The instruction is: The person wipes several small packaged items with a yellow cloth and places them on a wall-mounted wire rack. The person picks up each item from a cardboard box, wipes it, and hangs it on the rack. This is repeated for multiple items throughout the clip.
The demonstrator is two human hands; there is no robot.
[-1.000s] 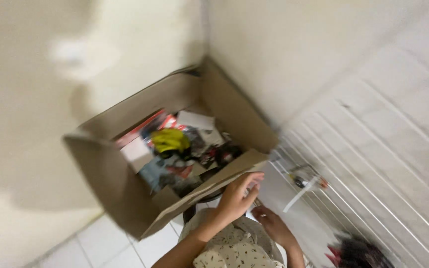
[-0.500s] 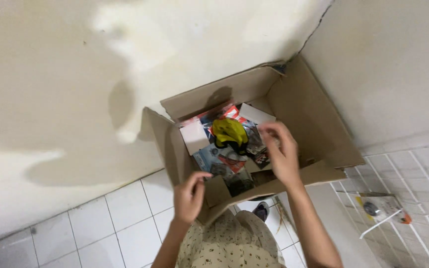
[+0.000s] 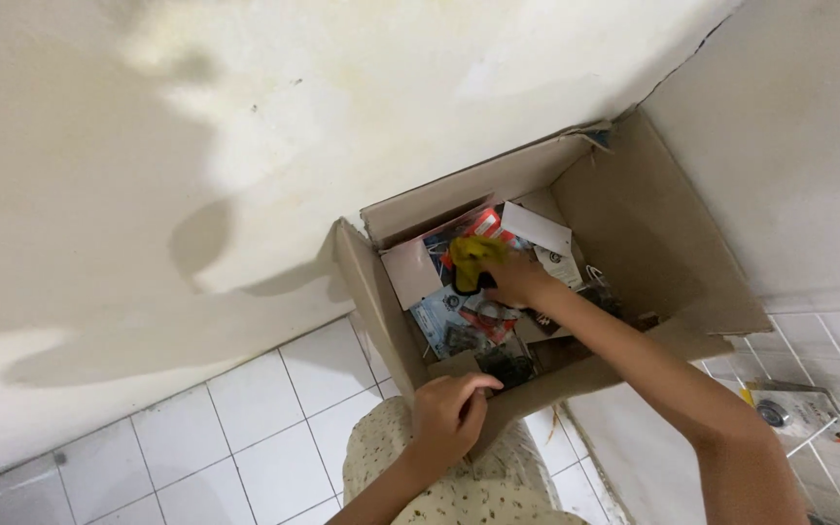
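Right grip (image 3: 517,280) seemingly pinches yellow item (image 3: 473,255) inside cardboard box (image 3: 634,224).

Brown cardboard box (image 3: 634,224) against a cream, yellow-stained wall (image 3: 274,107). Inside it, a bright yellow item (image 3: 473,255) beside a red-and-white packet (image 3: 483,224), a white card (image 3: 537,228), and pale blue packaging (image 3: 439,311), possibly patterned. White floor tiles (image 3: 245,428) with grey grout; cream cloth (image 3: 459,486) speckled with small dark dots.

The right hand (image 3: 520,280) covers part of the yellow item (image 3: 472,255). The cardboard box (image 3: 634,224) contents are too cluttered to identify. The left hand (image 3: 447,416) fingertips hide the near box flap edge.
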